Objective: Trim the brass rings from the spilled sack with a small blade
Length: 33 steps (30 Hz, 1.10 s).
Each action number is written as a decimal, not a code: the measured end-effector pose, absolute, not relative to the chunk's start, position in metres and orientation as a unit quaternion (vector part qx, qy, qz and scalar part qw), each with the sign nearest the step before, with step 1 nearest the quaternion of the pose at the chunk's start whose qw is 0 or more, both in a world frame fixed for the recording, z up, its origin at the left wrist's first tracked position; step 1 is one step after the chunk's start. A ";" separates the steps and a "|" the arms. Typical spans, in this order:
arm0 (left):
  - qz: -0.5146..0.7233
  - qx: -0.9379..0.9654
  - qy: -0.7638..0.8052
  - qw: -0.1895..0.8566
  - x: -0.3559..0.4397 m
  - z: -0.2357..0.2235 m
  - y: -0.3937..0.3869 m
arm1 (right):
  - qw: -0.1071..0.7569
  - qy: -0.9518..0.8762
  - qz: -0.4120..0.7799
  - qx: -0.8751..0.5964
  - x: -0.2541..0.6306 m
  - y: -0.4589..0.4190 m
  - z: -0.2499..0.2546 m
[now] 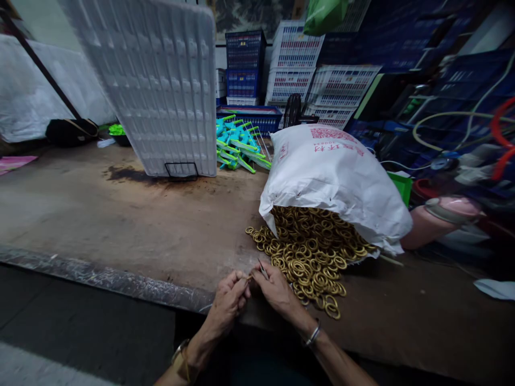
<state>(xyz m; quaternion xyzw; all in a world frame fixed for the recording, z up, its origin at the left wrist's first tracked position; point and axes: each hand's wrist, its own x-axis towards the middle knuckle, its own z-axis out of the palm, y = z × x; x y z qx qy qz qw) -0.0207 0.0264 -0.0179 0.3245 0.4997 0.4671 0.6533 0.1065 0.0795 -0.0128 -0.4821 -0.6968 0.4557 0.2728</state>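
Close to the table's front edge, my left hand (231, 294) is closed in a pinch on a small gold-brown piece (248, 278), mostly hidden by the fingertips. My right hand (279, 292) meets it there, fingers wrapped round a small pointed metal tool (263, 269) whose tip sticks up past the knuckles. Just beyond and to the right of that hand lies a heap of brass-coloured rings (309, 262). They spill from the mouth of a white woven sack (330, 171) lying on its side.
A ribbed translucent panel (161, 91) leans upright in a black wire stand (181, 170) on the wooden table (120, 214). Behind it are blue and green plastic parts (241, 143). Stacked crates (293, 59) stand at the back; a pink bottle (440, 217) lies right of the sack.
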 end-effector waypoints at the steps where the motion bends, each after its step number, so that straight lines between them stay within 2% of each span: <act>1: 0.473 0.318 0.494 0.656 -0.021 -0.018 0.026 | 0.275 -0.705 0.438 -0.486 0.107 0.080 -0.014; 6: 0.511 0.298 0.483 0.646 -0.020 -0.020 0.027 | 0.191 -0.799 0.290 -0.491 0.111 0.073 -0.016; 11: 0.516 0.284 0.487 0.645 -0.019 -0.019 0.027 | 0.111 -0.843 0.209 -0.483 0.109 0.063 -0.016; 25: 0.516 0.318 0.533 0.590 -0.027 -0.018 0.016 | 0.032 -0.860 0.146 -0.489 0.099 0.063 -0.017; 33: 0.505 0.225 0.453 0.699 -0.032 -0.010 -0.009 | 0.032 -0.843 0.055 -0.534 0.085 0.110 -0.004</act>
